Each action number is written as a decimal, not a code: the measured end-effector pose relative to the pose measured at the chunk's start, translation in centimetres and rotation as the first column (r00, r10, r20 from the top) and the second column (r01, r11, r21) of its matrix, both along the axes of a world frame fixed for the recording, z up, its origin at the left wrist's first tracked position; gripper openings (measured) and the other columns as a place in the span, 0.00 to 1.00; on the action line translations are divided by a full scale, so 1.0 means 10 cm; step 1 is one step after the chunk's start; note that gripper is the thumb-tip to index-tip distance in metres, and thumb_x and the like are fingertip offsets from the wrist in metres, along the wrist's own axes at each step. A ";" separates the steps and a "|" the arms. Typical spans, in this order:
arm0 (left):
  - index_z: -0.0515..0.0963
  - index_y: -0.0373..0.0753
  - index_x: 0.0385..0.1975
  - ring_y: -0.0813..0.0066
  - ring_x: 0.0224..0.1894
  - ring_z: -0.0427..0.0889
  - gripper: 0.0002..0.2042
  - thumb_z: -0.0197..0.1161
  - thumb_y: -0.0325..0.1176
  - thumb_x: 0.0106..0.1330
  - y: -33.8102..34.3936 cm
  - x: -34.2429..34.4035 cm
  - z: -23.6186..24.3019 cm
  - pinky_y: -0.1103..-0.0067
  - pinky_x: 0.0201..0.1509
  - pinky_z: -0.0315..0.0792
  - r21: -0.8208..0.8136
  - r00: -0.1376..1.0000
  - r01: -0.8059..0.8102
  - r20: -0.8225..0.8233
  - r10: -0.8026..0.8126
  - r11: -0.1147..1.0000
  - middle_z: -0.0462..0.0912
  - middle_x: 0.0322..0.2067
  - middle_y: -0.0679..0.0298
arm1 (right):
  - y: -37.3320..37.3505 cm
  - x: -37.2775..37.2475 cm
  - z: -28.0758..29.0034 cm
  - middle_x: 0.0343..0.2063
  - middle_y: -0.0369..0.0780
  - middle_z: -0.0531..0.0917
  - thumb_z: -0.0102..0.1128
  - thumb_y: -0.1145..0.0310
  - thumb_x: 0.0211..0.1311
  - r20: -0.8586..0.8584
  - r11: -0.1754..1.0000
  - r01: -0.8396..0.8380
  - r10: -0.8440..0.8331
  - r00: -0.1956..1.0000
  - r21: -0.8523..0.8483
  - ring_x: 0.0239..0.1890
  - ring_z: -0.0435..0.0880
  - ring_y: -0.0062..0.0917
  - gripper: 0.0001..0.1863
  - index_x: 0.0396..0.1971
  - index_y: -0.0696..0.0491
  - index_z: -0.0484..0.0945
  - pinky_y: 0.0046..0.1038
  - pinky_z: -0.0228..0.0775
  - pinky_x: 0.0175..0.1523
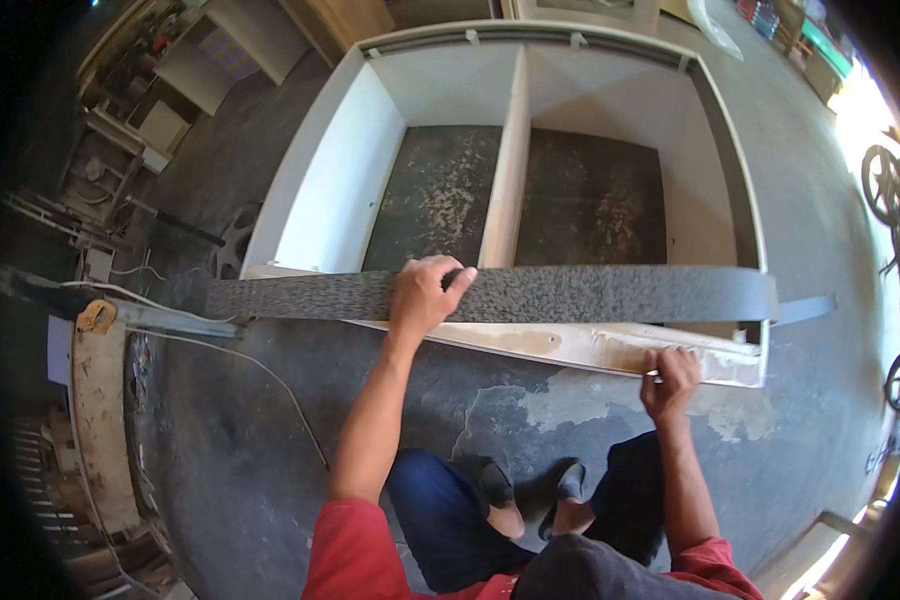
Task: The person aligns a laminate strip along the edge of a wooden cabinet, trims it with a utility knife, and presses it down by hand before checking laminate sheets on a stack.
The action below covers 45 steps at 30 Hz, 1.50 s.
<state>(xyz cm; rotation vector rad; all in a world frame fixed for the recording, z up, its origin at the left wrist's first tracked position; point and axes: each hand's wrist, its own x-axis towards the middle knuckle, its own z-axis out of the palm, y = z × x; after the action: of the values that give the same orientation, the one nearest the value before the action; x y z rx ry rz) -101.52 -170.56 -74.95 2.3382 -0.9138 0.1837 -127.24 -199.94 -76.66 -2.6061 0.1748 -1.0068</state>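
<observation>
A long, thin strip (590, 293), dark grey and speckled with a plain grey right end, lies across the near side of a white wooden cabinet carcass (315, 170). My left hand (428, 298) is closed around this strip left of its middle, thumb on the right. Below the strip shows the carcass's pale front board (540, 342), with tan smears on it. At the right part of that board's near edge, my right hand (673, 380) has its fingers curled together. A small pale bit shows by its fingertips, too small to name.
A divider (508, 170) splits the open carcass in two. A cable (260, 362) trails over the concrete floor on the left, near a wooden bench (105, 430). Bicycle-like wheels (882, 185) stand at the far right. Board furniture (260, 50) is behind on the left.
</observation>
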 end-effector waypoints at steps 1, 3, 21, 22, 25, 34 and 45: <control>0.82 0.33 0.29 0.52 0.34 0.83 0.13 0.65 0.40 0.63 0.00 0.01 0.08 0.65 0.39 0.74 0.006 1.000 0.012 -0.022 -0.012 1.000 0.84 0.30 0.53 | 0.01 0.02 0.04 0.13 0.41 0.67 0.63 0.75 0.53 0.001 1.000 0.000 0.000 1.000 -0.020 0.18 0.68 0.37 0.16 0.14 0.52 0.63 0.38 0.56 0.28; 0.83 0.34 0.28 0.52 0.35 0.83 0.13 0.66 0.40 0.62 -0.03 -0.02 0.32 0.64 0.40 0.74 -0.004 0.978 -0.028 -0.208 0.026 1.000 0.84 0.30 0.53 | 0.01 0.00 0.19 0.16 0.42 0.71 0.61 0.74 0.49 -0.057 0.998 -0.043 0.046 0.997 0.046 0.23 0.71 0.39 0.10 0.17 0.52 0.68 0.39 0.59 0.32; 0.82 0.34 0.23 0.52 0.29 0.82 0.15 0.68 0.41 0.60 1.24 -3.30 4.79 0.66 0.33 0.73 -0.132 0.830 -0.438 -0.440 0.344 0.889 0.82 0.23 0.52 | 0.02 -2.55 1.89 0.24 0.35 0.82 0.45 0.31 0.62 -0.497 -0.652 0.550 0.292 0.817 0.521 0.12 0.60 0.20 0.37 0.40 0.55 0.79 0.24 0.59 0.19; 0.83 0.34 0.23 0.52 0.28 0.82 0.17 0.67 0.45 0.60 1.44 -3.48 4.82 0.66 0.32 0.73 -0.118 0.783 -0.529 -0.451 0.429 0.841 0.82 0.23 0.52 | 0.03 -2.45 1.97 0.29 0.38 0.82 0.43 0.26 0.59 -0.521 -0.723 0.479 0.191 0.832 0.499 0.12 0.60 0.20 0.42 0.41 0.56 0.78 0.23 0.59 0.18; 0.84 0.34 0.28 0.55 0.27 0.83 0.18 0.67 0.47 0.61 2.00 -3.96 4.86 0.68 0.31 0.72 -0.035 0.575 -0.740 -0.550 0.606 0.672 0.84 0.25 0.52 | 0.14 -2.04 2.21 0.40 0.43 0.82 0.41 0.18 0.51 -0.458 -0.788 0.393 0.161 0.874 0.474 0.12 0.61 0.21 0.51 0.45 0.58 0.75 0.22 0.61 0.18; 0.85 0.35 0.31 0.55 0.31 0.84 0.20 0.64 0.50 0.63 3.91 -4.84 4.91 0.68 0.36 0.74 -0.021 0.392 -0.895 -0.511 0.765 0.445 0.85 0.28 0.51 | 1.52 -0.63 2.71 0.34 0.42 0.85 0.54 0.55 0.60 -0.135 -0.584 0.244 0.224 0.965 0.774 0.34 0.86 0.35 0.17 0.39 0.53 0.79 0.34 0.80 0.37; 0.82 0.39 0.45 0.67 0.40 0.82 0.20 0.65 0.49 0.63 6.39 -5.73 5.22 0.73 0.44 0.74 -0.174 0.339 -0.940 -0.599 0.725 0.295 0.85 0.41 0.58 | 5.09 0.49 5.30 0.49 0.47 0.78 0.46 0.52 0.66 0.241 -0.230 -0.187 0.238 0.941 0.955 0.53 0.78 0.38 0.27 0.53 0.60 0.72 0.42 0.69 0.57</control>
<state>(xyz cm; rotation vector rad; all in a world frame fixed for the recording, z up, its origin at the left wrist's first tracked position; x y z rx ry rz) -158.78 -106.64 -22.74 1.9537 0.6942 0.2951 -122.37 -149.06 -23.67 -0.9526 0.3250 -0.2685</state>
